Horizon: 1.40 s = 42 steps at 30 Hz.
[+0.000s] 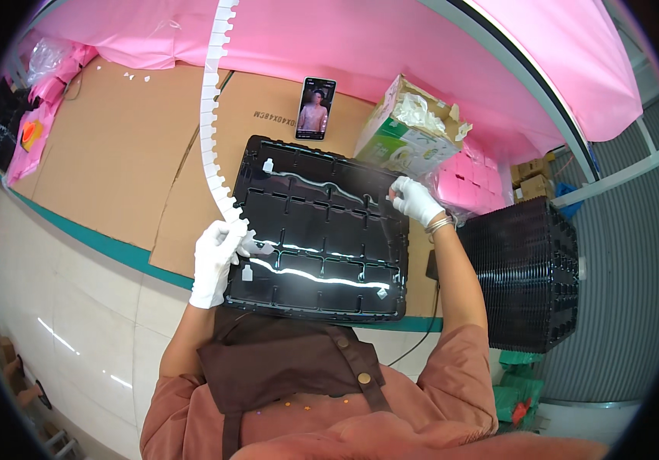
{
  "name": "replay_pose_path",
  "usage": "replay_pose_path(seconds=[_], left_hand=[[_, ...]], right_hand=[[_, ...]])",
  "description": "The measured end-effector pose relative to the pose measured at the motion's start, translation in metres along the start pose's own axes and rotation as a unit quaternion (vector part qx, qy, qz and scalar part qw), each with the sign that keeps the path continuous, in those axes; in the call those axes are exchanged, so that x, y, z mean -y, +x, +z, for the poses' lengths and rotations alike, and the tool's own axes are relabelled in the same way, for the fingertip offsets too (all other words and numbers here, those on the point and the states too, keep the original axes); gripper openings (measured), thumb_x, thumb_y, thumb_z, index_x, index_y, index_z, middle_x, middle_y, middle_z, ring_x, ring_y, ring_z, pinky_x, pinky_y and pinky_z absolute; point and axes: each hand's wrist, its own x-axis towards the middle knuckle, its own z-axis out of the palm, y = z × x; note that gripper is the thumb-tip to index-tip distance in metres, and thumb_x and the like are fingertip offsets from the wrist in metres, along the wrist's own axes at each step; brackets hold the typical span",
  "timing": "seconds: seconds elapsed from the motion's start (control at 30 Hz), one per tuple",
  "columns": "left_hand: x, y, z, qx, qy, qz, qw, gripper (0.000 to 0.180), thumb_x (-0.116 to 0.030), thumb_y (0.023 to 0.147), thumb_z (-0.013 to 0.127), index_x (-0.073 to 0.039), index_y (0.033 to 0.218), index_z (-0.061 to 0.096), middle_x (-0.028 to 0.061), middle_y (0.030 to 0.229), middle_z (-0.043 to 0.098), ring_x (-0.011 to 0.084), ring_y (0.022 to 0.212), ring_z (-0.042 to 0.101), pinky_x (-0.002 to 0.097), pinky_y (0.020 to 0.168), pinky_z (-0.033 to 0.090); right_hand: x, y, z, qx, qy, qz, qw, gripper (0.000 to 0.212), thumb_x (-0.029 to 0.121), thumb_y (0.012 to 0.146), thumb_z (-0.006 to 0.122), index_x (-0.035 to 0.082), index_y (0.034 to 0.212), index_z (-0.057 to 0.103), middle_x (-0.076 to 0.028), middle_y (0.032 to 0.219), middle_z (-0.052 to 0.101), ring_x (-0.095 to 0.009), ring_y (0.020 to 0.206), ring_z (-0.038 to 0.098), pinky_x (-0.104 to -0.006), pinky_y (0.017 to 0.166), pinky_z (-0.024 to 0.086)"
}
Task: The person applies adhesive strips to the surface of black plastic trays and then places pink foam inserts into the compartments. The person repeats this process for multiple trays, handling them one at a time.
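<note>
We've got gloved L hand (220, 257) pinching white notched strip (208, 138) nr its lower end, at L edge of blk tray (306, 222) on cardboard (115, 153), & R hand (415, 199), fingers bent, at tray's far R corner, can't tell if gripping.

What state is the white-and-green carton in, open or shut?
Open: the carton, beyond the black tray, has its top uncovered, and crumpled white material shows inside.
</note>
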Motion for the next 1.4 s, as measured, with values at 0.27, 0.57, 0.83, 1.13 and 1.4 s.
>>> replay_pose_path(seconds=[0.27, 0.57, 0.83, 1.13, 1.4], left_hand=[[0.006, 0.003, -0.002, -0.001, 0.001, 0.009, 1.0, 0.018, -0.02, 0.091, 0.068, -0.002, 0.094, 0.065, 0.0074, 0.081, 0.07, 0.0054, 0.058, 0.059, 0.0182, 0.049, 0.039], [-0.021, -0.013, -0.02, -0.057, -0.046, 0.028, 0.997, 0.018, -0.022, 0.093, 0.066, -0.004, 0.092, 0.064, 0.0053, 0.077, 0.068, 0.0047, 0.054, 0.053, 0.0189, 0.046, 0.032], [-0.031, -0.019, -0.039, -0.064, -0.035, 0.04, 0.997, 0.021, -0.024, 0.092, 0.067, -0.003, 0.092, 0.065, 0.0077, 0.082, 0.071, 0.0067, 0.063, 0.058, 0.0205, 0.051, 0.034], [-0.025, -0.015, -0.054, -0.074, -0.058, 0.02, 0.995, 0.022, -0.025, 0.092, 0.067, -0.004, 0.091, 0.065, 0.0085, 0.083, 0.07, 0.0074, 0.066, 0.06, 0.0207, 0.053, 0.036], [-0.021, -0.017, -0.056, -0.077, -0.071, 0.035, 0.994, 0.021, -0.024, 0.093, 0.067, -0.004, 0.091, 0.064, 0.0082, 0.084, 0.071, 0.0076, 0.067, 0.061, 0.0204, 0.053, 0.036]], right_hand=[[0.014, 0.02, -0.091, -0.296, 0.107, -0.043, 0.948, 0.007, 0.005, 0.08, 0.061, 0.001, 0.085, 0.065, -0.008, 0.077, 0.063, -0.018, 0.072, 0.06, -0.0299, 0.069, 0.048], [0.117, 0.094, -0.074, -0.343, -0.163, -0.11, 0.918, 0.015, 0.01, 0.076, 0.058, 0.007, 0.085, 0.07, -0.016, 0.086, 0.069, -0.035, 0.085, 0.065, -0.043, 0.081, 0.052], [0.201, 0.151, 0.07, -0.026, 0.01, -0.158, 0.987, 0.013, 0.007, 0.081, 0.059, 0.004, 0.088, 0.07, -0.019, 0.089, 0.066, -0.037, 0.09, 0.064, -0.0411, 0.082, 0.052], [0.221, 0.153, 0.06, 0.05, -0.111, -0.094, 0.988, 0.013, 0.019, 0.082, 0.066, 0.006, 0.085, 0.067, -0.018, 0.096, 0.065, -0.036, 0.092, 0.065, -0.0428, 0.081, 0.052], [0.214, 0.112, 0.046, -0.009, -0.083, -0.111, 0.99, 0.018, 0.025, 0.08, 0.069, 0.008, 0.083, 0.064, -0.015, 0.091, 0.064, -0.035, 0.088, 0.065, -0.0445, 0.077, 0.052]])
